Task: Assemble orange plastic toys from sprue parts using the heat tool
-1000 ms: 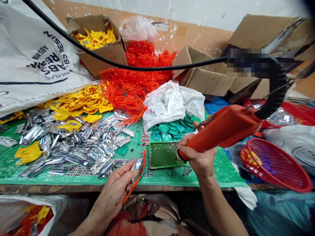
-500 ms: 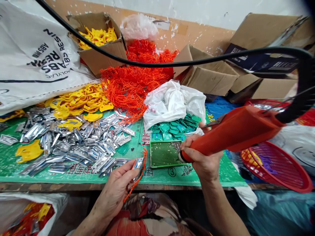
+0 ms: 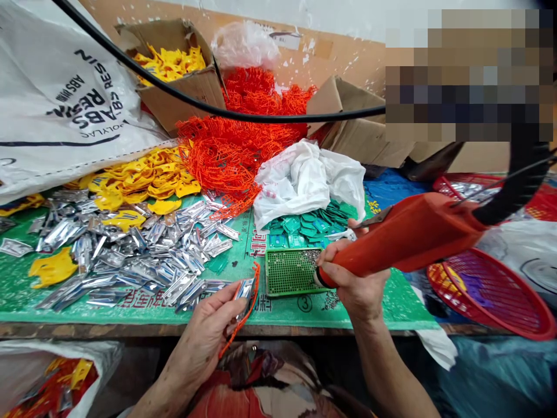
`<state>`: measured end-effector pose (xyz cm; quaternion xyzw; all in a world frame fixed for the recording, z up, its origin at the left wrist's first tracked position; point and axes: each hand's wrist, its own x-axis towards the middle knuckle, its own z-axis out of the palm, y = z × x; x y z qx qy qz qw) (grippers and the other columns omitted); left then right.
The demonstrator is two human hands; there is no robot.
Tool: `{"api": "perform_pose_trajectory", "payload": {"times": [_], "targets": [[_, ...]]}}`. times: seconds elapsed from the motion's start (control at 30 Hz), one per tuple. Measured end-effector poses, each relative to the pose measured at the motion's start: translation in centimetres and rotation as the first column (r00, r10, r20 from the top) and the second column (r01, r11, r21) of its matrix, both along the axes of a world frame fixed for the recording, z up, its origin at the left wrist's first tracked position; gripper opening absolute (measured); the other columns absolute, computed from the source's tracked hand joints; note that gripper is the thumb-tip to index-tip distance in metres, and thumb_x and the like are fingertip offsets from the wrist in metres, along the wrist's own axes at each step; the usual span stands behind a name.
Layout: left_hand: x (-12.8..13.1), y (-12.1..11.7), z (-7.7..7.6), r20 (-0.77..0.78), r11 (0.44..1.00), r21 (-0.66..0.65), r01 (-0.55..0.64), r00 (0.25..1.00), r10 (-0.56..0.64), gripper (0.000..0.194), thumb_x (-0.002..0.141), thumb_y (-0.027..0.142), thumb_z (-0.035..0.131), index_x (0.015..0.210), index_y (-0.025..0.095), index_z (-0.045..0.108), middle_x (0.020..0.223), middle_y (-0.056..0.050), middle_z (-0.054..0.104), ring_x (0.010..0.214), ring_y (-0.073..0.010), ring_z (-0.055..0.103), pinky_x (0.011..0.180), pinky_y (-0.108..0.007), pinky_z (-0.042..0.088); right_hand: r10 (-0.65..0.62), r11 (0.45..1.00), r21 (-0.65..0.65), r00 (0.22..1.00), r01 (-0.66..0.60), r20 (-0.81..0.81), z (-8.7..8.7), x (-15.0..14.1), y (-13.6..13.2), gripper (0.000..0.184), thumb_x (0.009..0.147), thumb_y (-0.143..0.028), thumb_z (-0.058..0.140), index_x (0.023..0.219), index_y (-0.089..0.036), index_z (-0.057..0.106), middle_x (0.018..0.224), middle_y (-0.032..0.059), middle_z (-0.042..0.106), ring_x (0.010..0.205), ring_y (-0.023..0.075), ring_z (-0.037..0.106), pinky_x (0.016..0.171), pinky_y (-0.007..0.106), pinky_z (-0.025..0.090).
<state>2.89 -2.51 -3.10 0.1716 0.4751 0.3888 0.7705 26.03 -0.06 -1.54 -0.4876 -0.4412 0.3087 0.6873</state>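
Tool (image 3: pixel 404 235) lies clasped in right hand (image 3: pixel 359 287); left hand (image 3: pixel 211 322) pinches seemingly metal plate (image 3: pixel 245 289).

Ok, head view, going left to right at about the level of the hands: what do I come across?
Lone yellow piece → left hand → green tray → right hand → red basket.

Your only view comes from the camera on your head, looking forward and down across the table (image 3: pixel 87 331) from its near side. It sits close above your lap (image 3: pixel 265 386), with your left hand (image 3: pixel 206 325) and right hand (image 3: pixel 361 287) in the lower half and the wall (image 3: pixel 335 17) at the top
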Motion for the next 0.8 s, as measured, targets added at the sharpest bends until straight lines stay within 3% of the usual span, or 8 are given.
{"api": "perform_pose_trajectory", "payload": {"times": [0.17,0.33,0.47,0.6,0.8], "targets": [[0.0,0.1,0.0,-0.006,1.000,-0.002,-0.001,1.000,0.001,0.027,0.065,0.026,0.087,0.091,0.023,0.080,0.075,0.003,0.078,0.069,-0.0121,0.068,0.067,-0.017,0.053,0.009,1.000,0.003,0.999,-0.009,-0.038,0.0,-0.1,0.0,0.052,0.062,-0.016,0.078,0.110,-0.026,0.058,0.070,-0.0057,0.065,0.059,0.0179,0.062,0.064,0.039,0.052],[0.0,0.0,-0.3,-0.078,0.999,0.031,0.022,0.997,-0.019,0.031,0.065,0.031,0.087,0.093,0.023,0.080,0.080,0.002,0.078,0.075,-0.0145,0.067,0.072,-0.020,0.053,0.028,0.999,0.015,1.000,-0.028,-0.014,-0.3,0.0,0.0,0.021,0.063,-0.017,0.077,0.079,-0.021,0.064,0.067,-0.0030,0.064,0.058,0.0168,0.061,0.061,0.037,0.051],[-0.9,-0.3,-1.5,-0.293,0.987,0.150,0.053,0.956,-0.006,0.039,0.076,0.042,0.078,0.110,0.023,0.076,0.082,0.002,0.076,0.072,-0.0147,0.063,0.067,-0.021,0.049,0.026,1.000,0.008,1.000,-0.026,0.015,-0.5,0.1,0.1,0.017,0.062,-0.018,0.078,0.071,-0.020,0.064,0.066,-0.0021,0.064,0.060,0.0170,0.061,0.063,0.038,0.053],[-2.2,-0.3,-2.2,-0.480,0.959,0.243,0.144,0.877,-0.010,0.045,0.085,0.043,0.067,0.124,0.021,0.068,0.072,0.003,0.069,0.063,-0.0129,0.055,0.059,-0.020,0.043,0.033,0.999,0.000,0.999,-0.033,-0.021,-0.3,0.0,0.1,0.020,0.061,-0.018,0.079,0.074,-0.020,0.064,0.067,-0.0025,0.064,0.059,0.0168,0.062,0.062,0.037,0.053],[-1.9,0.4,-1.0,-0.537,0.900,0.264,0.346,0.828,-0.161,0.044,0.086,0.037,0.060,0.124,0.018,0.066,0.066,0.005,0.060,0.053,-0.0104,0.050,0.054,-0.021,0.041,0.041,0.999,-0.022,0.993,-0.044,-0.107,1.5,0.1,0.2,0.040,0.060,-0.014,0.078,0.095,-0.023,0.063,0.066,-0.0050,0.064,0.058,0.0174,0.062,0.061,0.037,0.053]]}}
